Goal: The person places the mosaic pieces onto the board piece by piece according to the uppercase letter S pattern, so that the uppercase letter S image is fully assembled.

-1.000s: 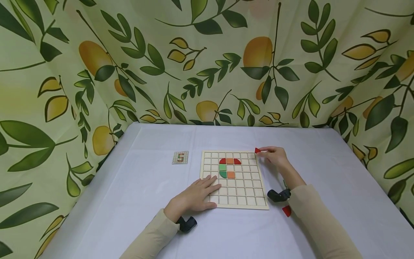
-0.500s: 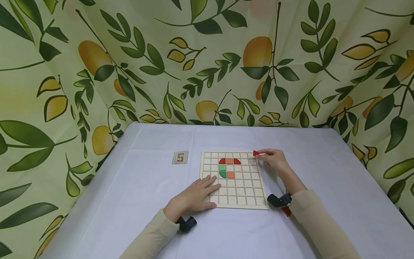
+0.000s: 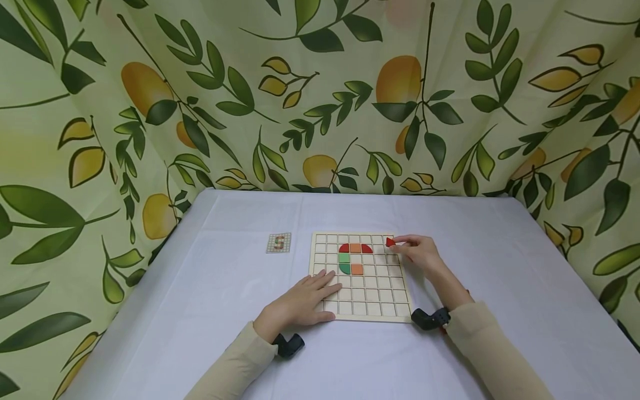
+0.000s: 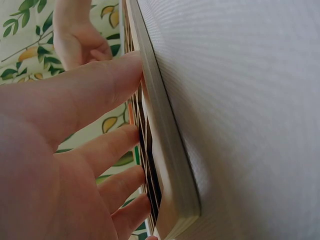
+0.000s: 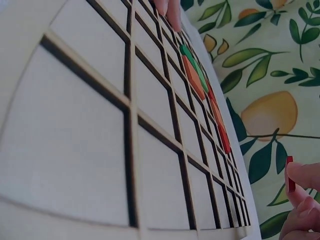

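Observation:
A wooden grid board (image 3: 372, 321) lies on the white table, with red, orange and green tiles (image 3: 344, 258) set in its upper left cells. My left hand (image 3: 304, 300) rests flat on the board's lower left corner, fingers spread; the left wrist view shows its thumb (image 4: 115, 72) along the wooden edge. Between thumb and fingertips my right hand (image 3: 422, 253) pinches a small red tile (image 3: 390, 242), over the board's upper right cells. In the right wrist view that red tile (image 5: 290, 175) appears edge-on, held above the grid.
A small card (image 3: 278, 243) with a gridded, coloured S pattern lies left of the board. Beneath the right wrist a bit of red shows, mostly hidden by the sleeve (image 3: 492, 344). A leaf-and-fruit printed curtain (image 3: 320, 111) hangs behind the table.
My right hand has carried the red tile from beyond the board's upper right corner leftward and nearer, over the cells. Its forearm now covers the loose red piece. The left hand stays put.

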A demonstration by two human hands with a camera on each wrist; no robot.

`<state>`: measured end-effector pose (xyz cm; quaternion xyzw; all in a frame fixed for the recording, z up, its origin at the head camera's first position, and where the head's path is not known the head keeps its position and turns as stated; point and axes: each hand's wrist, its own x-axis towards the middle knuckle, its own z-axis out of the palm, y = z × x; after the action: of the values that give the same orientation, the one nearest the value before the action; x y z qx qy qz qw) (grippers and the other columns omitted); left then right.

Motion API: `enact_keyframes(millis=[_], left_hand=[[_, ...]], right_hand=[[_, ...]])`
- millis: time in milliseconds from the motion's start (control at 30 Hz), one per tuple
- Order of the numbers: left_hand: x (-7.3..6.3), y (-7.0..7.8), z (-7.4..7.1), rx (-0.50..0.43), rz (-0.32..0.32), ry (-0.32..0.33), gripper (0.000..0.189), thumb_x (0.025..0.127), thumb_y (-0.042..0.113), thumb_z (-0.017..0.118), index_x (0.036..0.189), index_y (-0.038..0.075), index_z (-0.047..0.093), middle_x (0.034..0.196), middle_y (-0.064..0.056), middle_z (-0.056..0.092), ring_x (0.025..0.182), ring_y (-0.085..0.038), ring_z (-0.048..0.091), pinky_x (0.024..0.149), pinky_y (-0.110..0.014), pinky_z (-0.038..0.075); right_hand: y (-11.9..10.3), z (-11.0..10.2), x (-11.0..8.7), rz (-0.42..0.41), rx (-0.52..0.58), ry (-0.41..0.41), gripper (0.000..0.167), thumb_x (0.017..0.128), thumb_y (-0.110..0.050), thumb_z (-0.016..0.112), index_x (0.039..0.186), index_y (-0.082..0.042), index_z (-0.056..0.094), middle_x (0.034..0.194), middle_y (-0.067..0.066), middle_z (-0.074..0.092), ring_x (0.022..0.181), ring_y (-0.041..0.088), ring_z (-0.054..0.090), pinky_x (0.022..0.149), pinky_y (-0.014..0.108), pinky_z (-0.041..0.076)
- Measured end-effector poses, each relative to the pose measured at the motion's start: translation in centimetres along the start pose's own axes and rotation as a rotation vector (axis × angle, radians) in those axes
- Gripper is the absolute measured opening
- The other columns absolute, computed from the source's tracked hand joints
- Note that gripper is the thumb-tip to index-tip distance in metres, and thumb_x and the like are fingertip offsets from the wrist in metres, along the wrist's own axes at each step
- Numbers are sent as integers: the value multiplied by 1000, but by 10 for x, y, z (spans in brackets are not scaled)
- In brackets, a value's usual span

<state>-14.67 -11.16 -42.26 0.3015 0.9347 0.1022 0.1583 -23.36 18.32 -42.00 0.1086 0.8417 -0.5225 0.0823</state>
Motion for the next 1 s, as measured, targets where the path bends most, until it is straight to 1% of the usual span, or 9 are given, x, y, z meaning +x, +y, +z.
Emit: enact_keyframes(millis=[200, 433, 633, 767, 867, 1000], left_hand=[[0, 1, -1, 1, -3, 0, 65, 92, 44, 59, 149, 24, 37, 162, -3, 25, 153, -24, 20, 125, -44, 22], [0, 0, 0, -2, 12, 6, 65, 92, 44, 59, 149, 22, 38, 162, -5, 26, 152, -25, 21, 124, -46, 23], [0, 0, 0, -6, 15, 3, 65, 92, 43, 59, 149, 22, 37, 162, -4, 25, 153, -25, 20, 124, -45, 23], [0, -1, 0, -16, 10, 2, 65, 92, 43, 60, 149, 22, 37, 163, -4, 24, 153, -25, 20, 124, -46, 22], [0, -1, 0, -13, 5, -2, 65, 92, 43, 59, 149, 23, 37, 163, -3, 24, 153, -24, 19, 124, -46, 22], [0, -1, 0, -10, 4, -1, 65, 92, 44, 59, 149, 24, 37, 163, -2, 23, 153, -24, 19, 124, -46, 23]], right_hand=[[-1, 4, -5, 3, 7, -12, 41, 86, -20, 71, 121, 0, 64, 62, -8, 41, 64, 10, 39, 58, 24, 34], [2, 8, -9, -10, 18, -40, 40, 86, -18, 70, 121, 1, 64, 59, -9, 41, 59, 9, 38, 57, 23, 34], [6, 13, -14, -24, 9, -53, 39, 85, -19, 72, 118, 1, 65, 62, -11, 46, 63, 7, 41, 57, 21, 35], [8, 19, -15, -10, 25, -62, 39, 83, -19, 74, 116, 1, 66, 62, -11, 47, 62, 7, 41, 55, 20, 35], [10, 22, -17, 1, 38, -75, 39, 83, -19, 74, 116, 1, 66, 60, -9, 46, 59, 8, 41, 53, 21, 35], [11, 26, -18, -1, 50, -87, 37, 85, -17, 72, 116, 2, 66, 60, -8, 44, 58, 9, 41, 53, 21, 35]])
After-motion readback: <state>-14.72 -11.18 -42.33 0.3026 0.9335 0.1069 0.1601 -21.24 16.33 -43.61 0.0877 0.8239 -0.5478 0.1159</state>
